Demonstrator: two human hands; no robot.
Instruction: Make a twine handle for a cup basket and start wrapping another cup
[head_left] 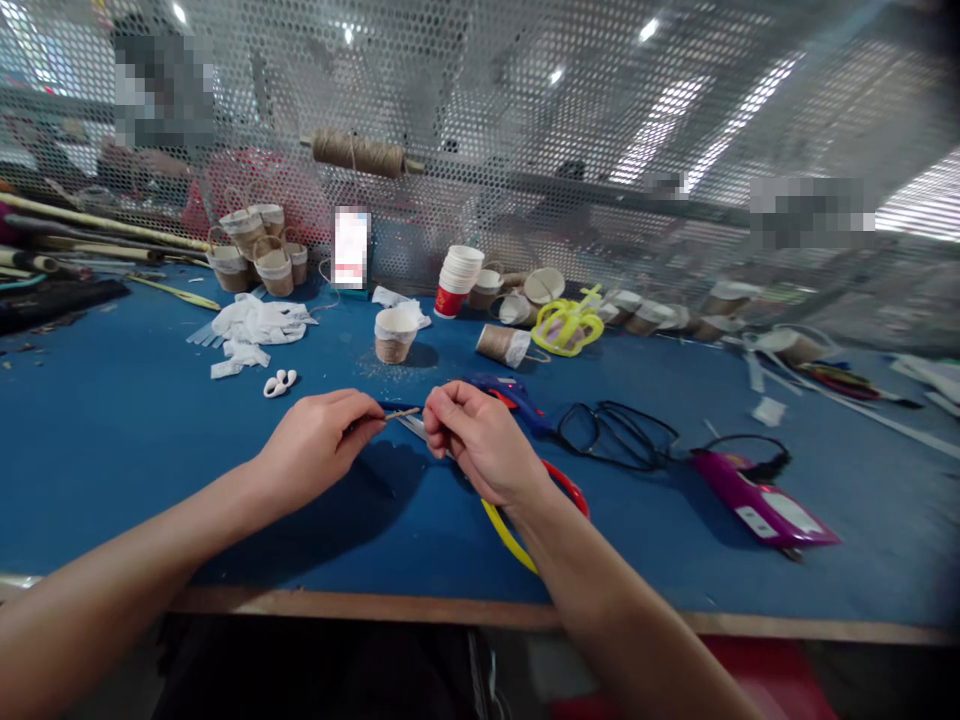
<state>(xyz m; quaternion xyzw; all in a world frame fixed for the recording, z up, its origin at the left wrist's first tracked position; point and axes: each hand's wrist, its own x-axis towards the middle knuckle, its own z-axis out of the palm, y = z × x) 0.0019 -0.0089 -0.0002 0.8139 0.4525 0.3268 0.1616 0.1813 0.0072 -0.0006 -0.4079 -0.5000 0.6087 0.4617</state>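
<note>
Between thumb and fingertips, my left hand pinches a short piece of brown twine. The twine points toward my right hand, which is closed with its fingertips pressed together near the free end. What those fingers hold, if anything, is hidden. Scissors with a yellow and red handle lie on the table beneath my right hand, partly covered by it. Just beyond my hands stands a twine-wrapped paper cup with a white cloth rim. A blue glue gun rests behind my right hand.
White gloves lie at left, near several small twine baskets. Stacked paper cups, a yellow woven piece and a tipped wrapped cup sit farther back. A black cable and a purple packet lie right.
</note>
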